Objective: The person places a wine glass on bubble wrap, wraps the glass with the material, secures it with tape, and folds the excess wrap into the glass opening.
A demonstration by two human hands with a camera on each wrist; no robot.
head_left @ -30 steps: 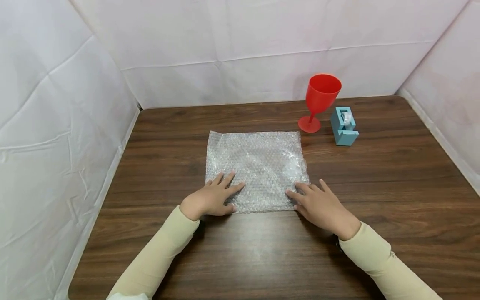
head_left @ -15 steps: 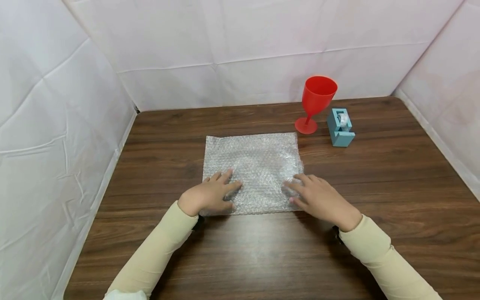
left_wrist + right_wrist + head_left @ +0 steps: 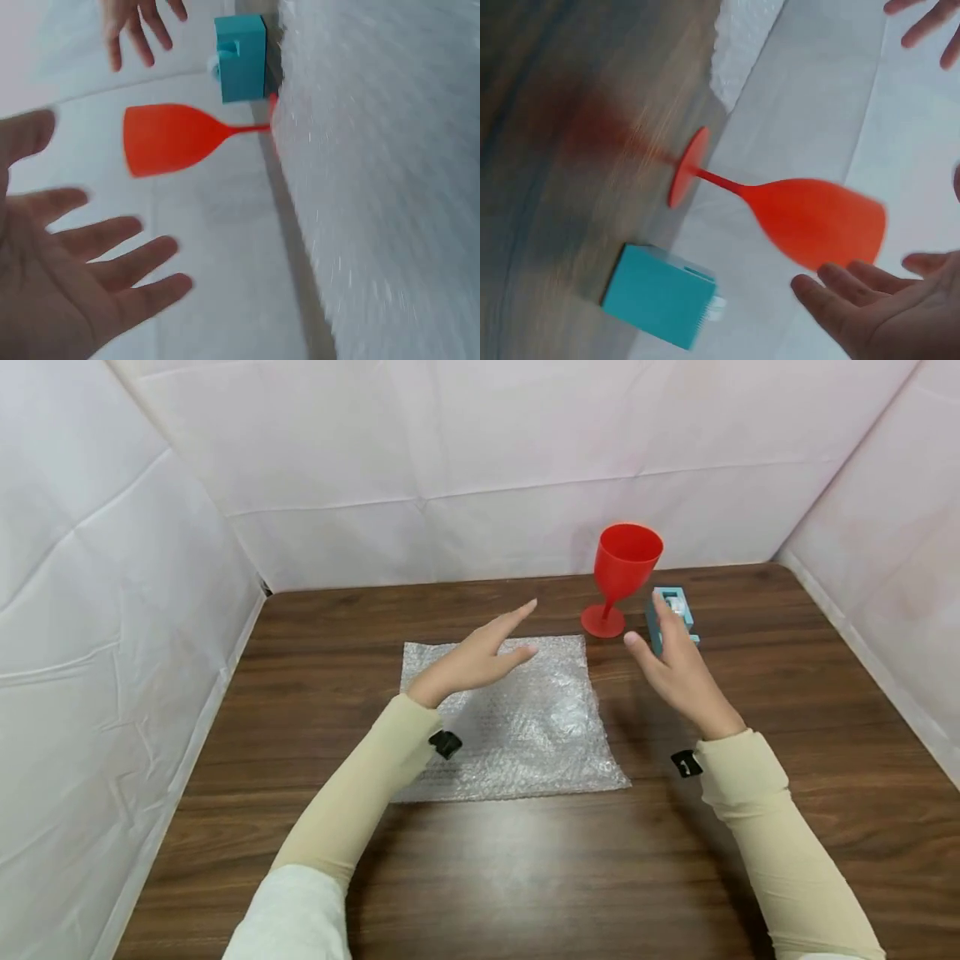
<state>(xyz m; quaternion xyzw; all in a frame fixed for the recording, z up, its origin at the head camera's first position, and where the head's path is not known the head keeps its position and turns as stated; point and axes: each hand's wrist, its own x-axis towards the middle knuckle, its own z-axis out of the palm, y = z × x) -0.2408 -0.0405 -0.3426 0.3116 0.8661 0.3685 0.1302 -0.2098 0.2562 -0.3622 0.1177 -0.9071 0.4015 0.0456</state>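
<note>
A red plastic goblet [image 3: 624,564] stands upright near the back of the table. My left hand [image 3: 480,656] hovers over the bubble wrap [image 3: 525,727], fingers straight and holding nothing. My right hand [image 3: 686,672] is raised to the right of the goblet, fingers extended, also with nothing in it. It partly covers the blue tape dispenser [image 3: 656,627] in the head view. Both palms face inward, toward the goblet. In the right wrist view the right fingertips [image 3: 807,283] overlap the lower side of the goblet's bowl [image 3: 817,217].
The dark wooden table [image 3: 525,877] ends at a white cloth wall [image 3: 337,543] at the back, with more cloth at the left and right. The dispenser [image 3: 660,296] stands close beside the goblet's foot [image 3: 688,169]. The bubble wrap lies flat.
Both hands have lifted off the bubble wrap and moved forward toward the goblet, turning their palms inward. The goblet, dispenser and bubble wrap stay on the table.
</note>
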